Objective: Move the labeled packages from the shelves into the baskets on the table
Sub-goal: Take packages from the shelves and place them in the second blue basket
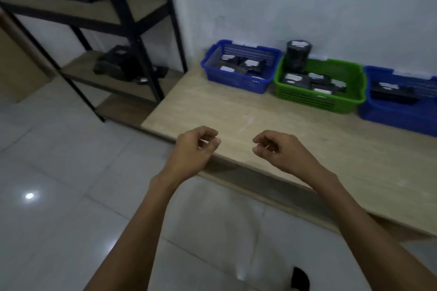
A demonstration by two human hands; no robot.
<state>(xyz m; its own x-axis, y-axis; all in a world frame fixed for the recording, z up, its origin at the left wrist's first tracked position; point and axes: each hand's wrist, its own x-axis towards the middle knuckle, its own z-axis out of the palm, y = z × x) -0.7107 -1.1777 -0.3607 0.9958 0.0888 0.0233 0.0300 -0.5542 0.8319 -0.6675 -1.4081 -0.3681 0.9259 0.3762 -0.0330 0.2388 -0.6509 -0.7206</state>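
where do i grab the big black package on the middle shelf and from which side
Probably take the black package over its humped top, thumb and fingers on opposite sides, reaching in from the open front of the shelf. Smaller dark things crowd its right in the picture, so avoid that side.

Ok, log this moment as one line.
left hand: empty | right hand: empty | green basket: labeled packages inside | shelf: holds black package

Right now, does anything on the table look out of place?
Only the tall black package: it stands upright at the back left corner of the green basket, above its rim, while the other packages lie flat.
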